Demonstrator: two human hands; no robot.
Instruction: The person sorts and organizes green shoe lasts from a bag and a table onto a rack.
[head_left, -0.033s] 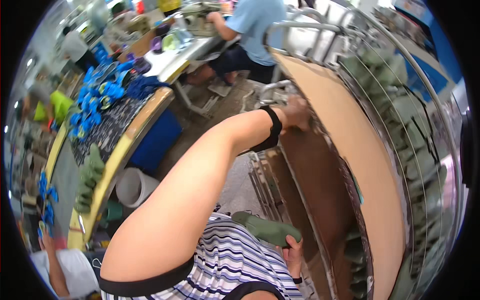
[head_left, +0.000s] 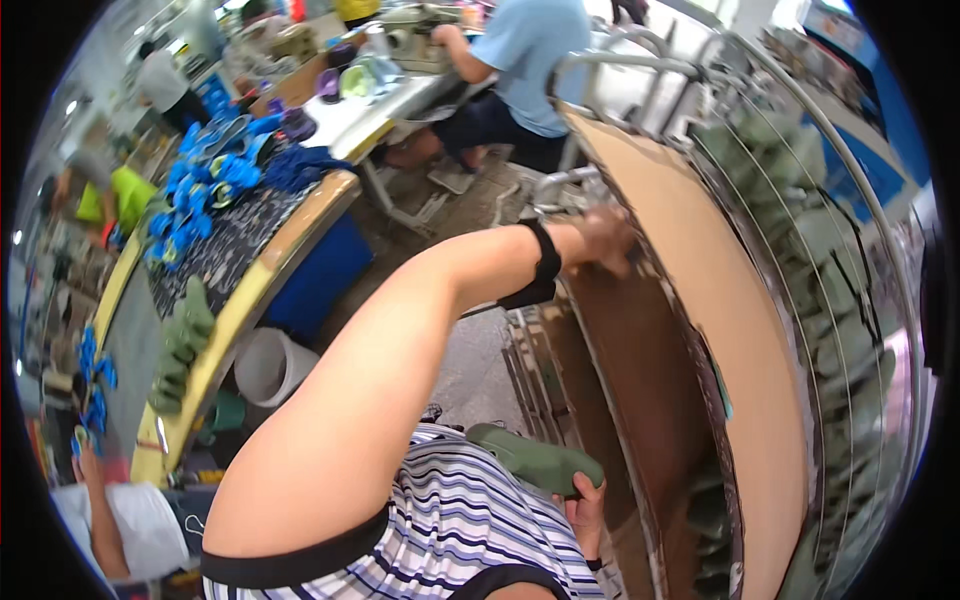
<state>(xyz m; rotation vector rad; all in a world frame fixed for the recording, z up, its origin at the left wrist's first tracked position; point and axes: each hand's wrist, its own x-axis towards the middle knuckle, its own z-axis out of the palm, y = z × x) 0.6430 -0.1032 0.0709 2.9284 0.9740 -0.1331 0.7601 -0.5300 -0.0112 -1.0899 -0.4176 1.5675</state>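
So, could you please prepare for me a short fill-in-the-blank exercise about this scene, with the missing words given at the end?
1. The hand holding the green piece is the wearer's ____ one.
2. The other hand looks blurred; the band at its wrist is ____.
3. The person at the machine wears a light ____ shirt.
4. The wearer's top has a pattern of ____.

Missing words: right; black; blue; stripes.

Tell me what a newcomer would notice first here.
Probably the bare left arm spanning the middle, its blurred left hand beside the tan board. Next, the green shoe-shaped piece in the right hand, low centre-right. Then the bright blue pile, upper left.
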